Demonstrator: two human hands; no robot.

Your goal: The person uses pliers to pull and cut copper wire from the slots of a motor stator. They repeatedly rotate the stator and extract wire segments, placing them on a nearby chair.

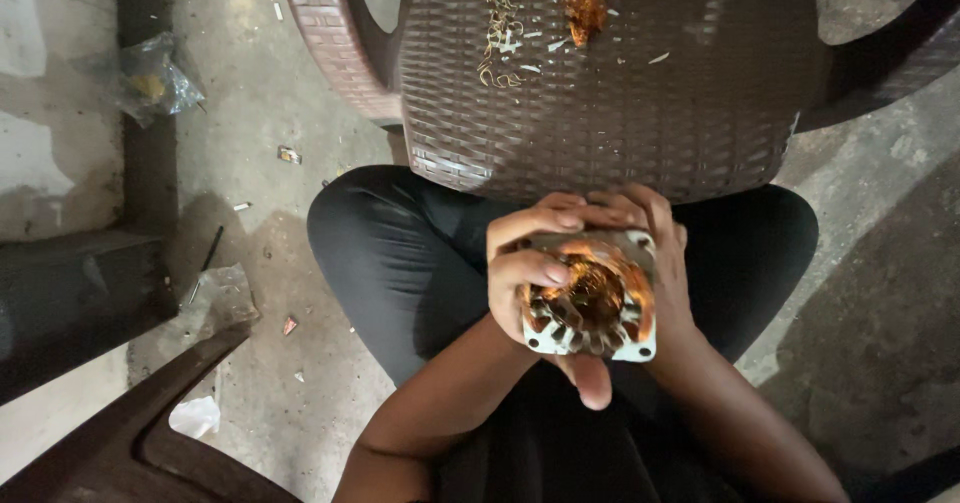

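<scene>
Both my hands hold a square metal motor stator (592,308) with copper windings in its round core, above my lap in black trousers. My left hand (525,268) grips its left side, fingers curled over the top edge and a fingertip at the windings. My right hand (668,263) wraps the right side from behind, with its thumb showing under the stator's lower edge.
A brown woven plastic chair (640,113) stands right in front of my knees, with copper wire scraps (500,33) and an orange-brown clump (585,8) on its seat. Another dark chair part (130,433) sits lower left. Plastic bags (155,78) and small litter lie on the concrete floor.
</scene>
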